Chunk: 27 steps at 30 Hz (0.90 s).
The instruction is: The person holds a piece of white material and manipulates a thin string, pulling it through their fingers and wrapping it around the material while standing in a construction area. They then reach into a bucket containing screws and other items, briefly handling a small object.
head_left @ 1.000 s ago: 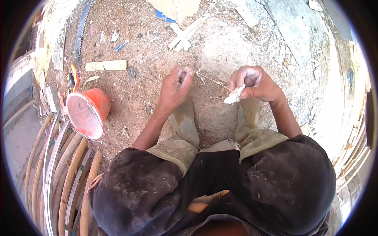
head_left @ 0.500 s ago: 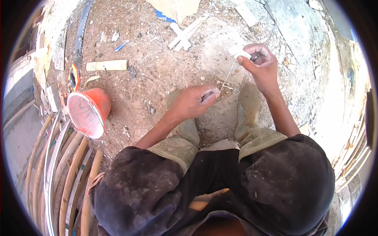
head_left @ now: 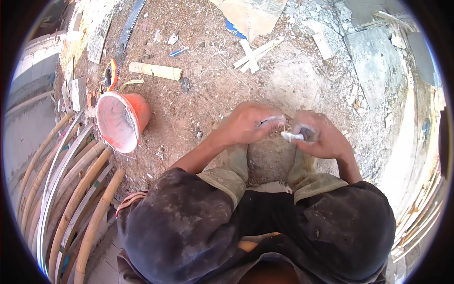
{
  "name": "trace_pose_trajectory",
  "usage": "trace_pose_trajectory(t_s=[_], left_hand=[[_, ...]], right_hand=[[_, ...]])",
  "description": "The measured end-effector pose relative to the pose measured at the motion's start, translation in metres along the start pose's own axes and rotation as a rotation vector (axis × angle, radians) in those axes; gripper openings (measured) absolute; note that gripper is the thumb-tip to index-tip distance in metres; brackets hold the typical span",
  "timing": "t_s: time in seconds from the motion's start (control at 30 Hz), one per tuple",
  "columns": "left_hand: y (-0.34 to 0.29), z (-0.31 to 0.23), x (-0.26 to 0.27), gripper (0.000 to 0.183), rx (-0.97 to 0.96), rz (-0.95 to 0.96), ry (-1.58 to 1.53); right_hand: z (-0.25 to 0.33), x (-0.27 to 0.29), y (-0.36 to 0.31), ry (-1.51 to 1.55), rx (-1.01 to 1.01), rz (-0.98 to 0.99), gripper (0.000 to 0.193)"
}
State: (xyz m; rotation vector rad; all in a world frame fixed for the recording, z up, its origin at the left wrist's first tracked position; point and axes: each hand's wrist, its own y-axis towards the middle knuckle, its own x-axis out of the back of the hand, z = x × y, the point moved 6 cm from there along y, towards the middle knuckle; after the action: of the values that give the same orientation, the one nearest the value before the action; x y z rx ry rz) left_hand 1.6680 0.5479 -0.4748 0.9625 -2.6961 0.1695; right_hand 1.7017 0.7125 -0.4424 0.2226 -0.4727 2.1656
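My right hand is closed around a small white bundle of string, whose end pokes out past the fingers. Just left of it, my left hand pinches the thin white string, of which only a short bit shows between the fingertips. Both hands are close together over the ground in front of my knees, with a narrow gap between them.
An orange bucket lies tipped on the left, near a handsaw and a bamboo piece. Bamboo poles are stacked at lower left. Farther off are loose string, crossed wood strips and a grey sheet.
My right hand has come down and closer to my left hand with the bundle. The string stretched between them has shortened. The view has shifted, so the ground things appear farther right.
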Motion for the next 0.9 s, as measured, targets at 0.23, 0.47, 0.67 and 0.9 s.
trace_pose_trajectory(t_s=[0.23,0.47,0.67,0.9], left_hand=[[-0.002,-0.015,-0.018,0.015,0.051,0.05,-0.182],[0.006,-0.009,-0.003,0.019,0.039,0.06,-0.07],[0.001,-0.004,-0.004,0.021,0.071,0.031,-0.032],[0.001,-0.016,-0.019,0.02,0.017,0.032,-0.087]], right_hand=[[-0.016,0.04,-0.016,0.3,0.036,-0.682,0.023],[0.019,0.004,-0.011,0.533,0.242,-0.036,0.016],[-0.008,0.019,-0.007,0.032,-0.059,-0.184,0.019],[-0.017,0.045,-0.017,0.341,-0.036,-0.76,0.014]])
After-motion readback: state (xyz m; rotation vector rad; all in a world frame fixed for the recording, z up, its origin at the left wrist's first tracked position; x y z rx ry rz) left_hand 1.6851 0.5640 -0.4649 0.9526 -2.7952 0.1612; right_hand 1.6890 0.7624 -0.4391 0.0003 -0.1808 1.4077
